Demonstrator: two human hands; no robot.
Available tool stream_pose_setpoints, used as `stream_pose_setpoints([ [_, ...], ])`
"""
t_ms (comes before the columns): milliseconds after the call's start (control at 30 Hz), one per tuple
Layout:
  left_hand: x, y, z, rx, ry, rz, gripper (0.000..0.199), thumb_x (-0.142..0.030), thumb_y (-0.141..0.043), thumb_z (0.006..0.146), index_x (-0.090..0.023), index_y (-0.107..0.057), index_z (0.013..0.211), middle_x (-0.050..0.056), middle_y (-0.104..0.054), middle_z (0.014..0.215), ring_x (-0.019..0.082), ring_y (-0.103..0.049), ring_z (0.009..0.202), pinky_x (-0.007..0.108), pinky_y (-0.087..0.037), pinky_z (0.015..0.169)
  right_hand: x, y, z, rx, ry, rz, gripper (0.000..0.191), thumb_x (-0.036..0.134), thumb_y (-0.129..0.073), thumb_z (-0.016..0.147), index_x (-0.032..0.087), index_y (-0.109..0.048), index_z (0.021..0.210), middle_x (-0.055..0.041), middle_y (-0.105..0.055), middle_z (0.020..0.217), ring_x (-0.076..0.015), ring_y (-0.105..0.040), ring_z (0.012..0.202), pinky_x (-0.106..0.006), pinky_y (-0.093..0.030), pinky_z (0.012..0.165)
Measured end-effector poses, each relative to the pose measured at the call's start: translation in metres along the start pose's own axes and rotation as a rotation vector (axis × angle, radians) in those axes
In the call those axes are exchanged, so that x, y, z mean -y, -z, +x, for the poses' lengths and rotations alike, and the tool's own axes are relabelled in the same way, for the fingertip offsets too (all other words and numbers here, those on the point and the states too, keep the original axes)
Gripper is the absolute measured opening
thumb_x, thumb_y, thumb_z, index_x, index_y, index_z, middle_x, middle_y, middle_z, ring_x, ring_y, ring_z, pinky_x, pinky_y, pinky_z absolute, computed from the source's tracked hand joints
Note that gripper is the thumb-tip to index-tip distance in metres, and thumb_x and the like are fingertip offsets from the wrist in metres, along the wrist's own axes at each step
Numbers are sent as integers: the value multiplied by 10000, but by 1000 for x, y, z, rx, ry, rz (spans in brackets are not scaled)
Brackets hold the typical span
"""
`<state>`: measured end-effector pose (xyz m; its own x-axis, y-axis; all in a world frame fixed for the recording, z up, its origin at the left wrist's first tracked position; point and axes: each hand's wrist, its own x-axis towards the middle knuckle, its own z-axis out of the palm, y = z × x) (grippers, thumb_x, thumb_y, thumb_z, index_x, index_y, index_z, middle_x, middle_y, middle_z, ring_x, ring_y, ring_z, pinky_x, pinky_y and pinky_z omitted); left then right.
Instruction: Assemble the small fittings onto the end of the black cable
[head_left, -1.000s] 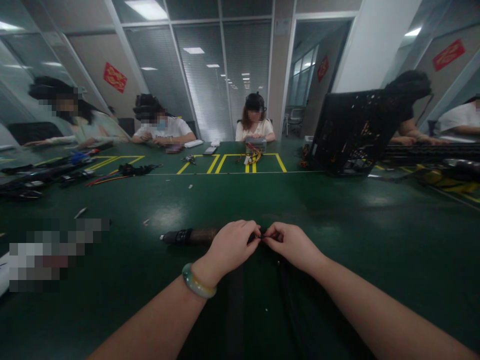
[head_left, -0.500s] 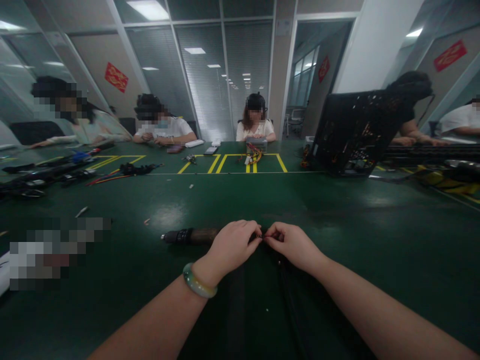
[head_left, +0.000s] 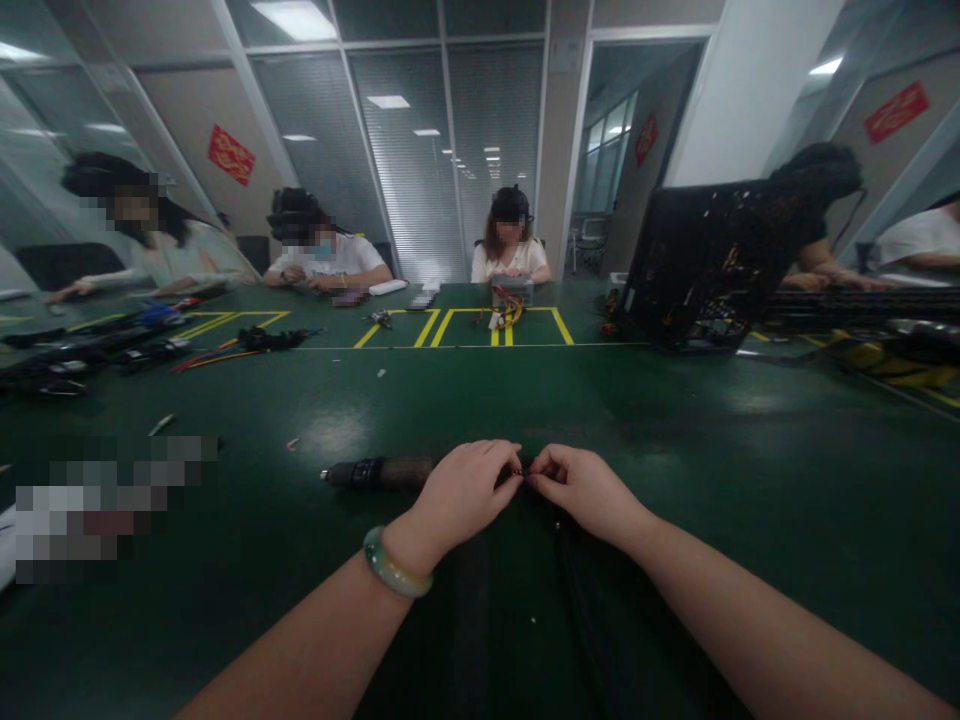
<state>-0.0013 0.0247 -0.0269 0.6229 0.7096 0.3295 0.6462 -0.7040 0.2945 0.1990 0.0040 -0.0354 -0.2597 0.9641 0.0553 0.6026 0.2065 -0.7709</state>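
My left hand, with a green bangle on its wrist, is closed in a pinch near the middle of the table. Fingertip to fingertip with it, my right hand is also pinched. Between them is something small and dark, too hidden by the fingers to name. A dark rod-shaped thing with a black banded end and a silver tip lies on the table, its right part covered by my left hand. Below my right hand runs a long thin dark strip with a small shiny point near its top.
The green table bears dark cables and parts at the left and a bundle of coloured wires at the far side. A black computer case stands at the right. Several people sit around the table.
Both hands keep the same pinch in nearly the same place. The whole view has shifted very slightly, and the arm of the person at the far left has moved outward a little.
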Motion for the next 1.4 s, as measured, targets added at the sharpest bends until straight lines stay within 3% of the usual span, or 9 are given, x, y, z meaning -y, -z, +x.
stream_pose_setpoints([
  [1067, -2, 1, 0, -10, -30, 19, 155, -130, -557, 819, -217, -558, 947, 16, -637, 1077, 201, -597, 989, 389, -472, 884, -2, -1, 0, 3, -10, -2, 86, 272, -601, 853, 216, -661, 880, 17, -680, 797, -138, -603, 680, -227, -394, 565],
  [1400, -3, 4, 0, 8, -21, 26, 122, -169, -570, 822, -210, -563, 937, 18, -641, 1023, 199, -600, 955, 373, -468, 866, -1, 0, -1, 14, -12, 4, 97, 275, -592, 862, 216, -662, 892, 17, -684, 821, -141, -611, 711, -233, -415, 595],
])
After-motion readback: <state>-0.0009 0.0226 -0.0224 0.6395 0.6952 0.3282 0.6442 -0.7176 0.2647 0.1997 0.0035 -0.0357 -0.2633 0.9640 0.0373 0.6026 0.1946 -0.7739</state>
